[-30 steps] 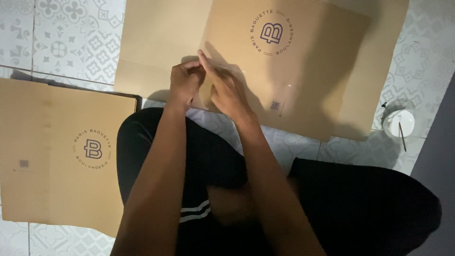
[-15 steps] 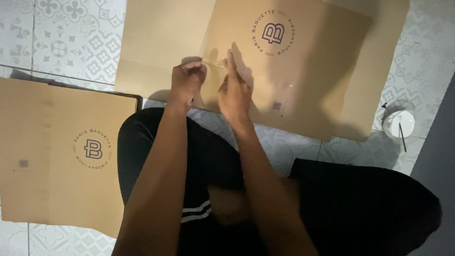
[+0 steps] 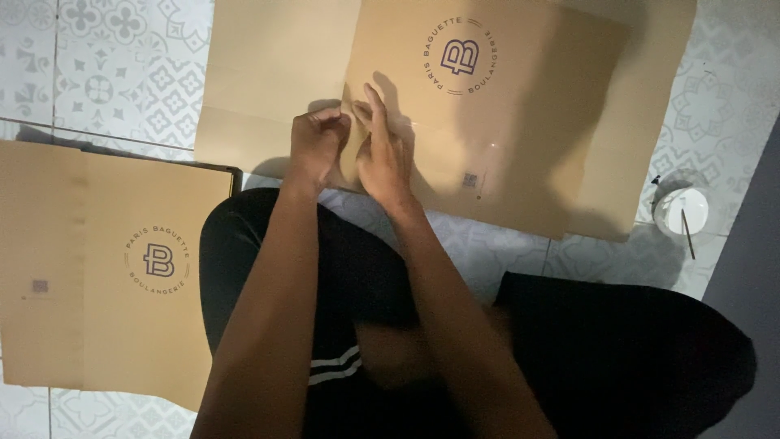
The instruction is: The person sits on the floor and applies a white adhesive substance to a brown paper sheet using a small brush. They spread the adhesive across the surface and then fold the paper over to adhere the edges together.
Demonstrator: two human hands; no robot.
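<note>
Head view: flat tan paper bag (image 3: 504,106) with a round dark logo, lying on the patterned tile floor (image 3: 106,73) at far centre, its near-left fold pinched in the curled left hand (image 3: 317,146) and pressed by the flat, spread right hand (image 3: 382,154); second bag (image 3: 106,268) near left; white cup (image 3: 681,211) right.

A large brown paper sheet (image 3: 520,122) lay flat on the patterned tiled floor, printed with a round dark emblem near its top and a small square mark lower down. Its left part looked folded over, with a vertical crease running beside the emblem.
</note>
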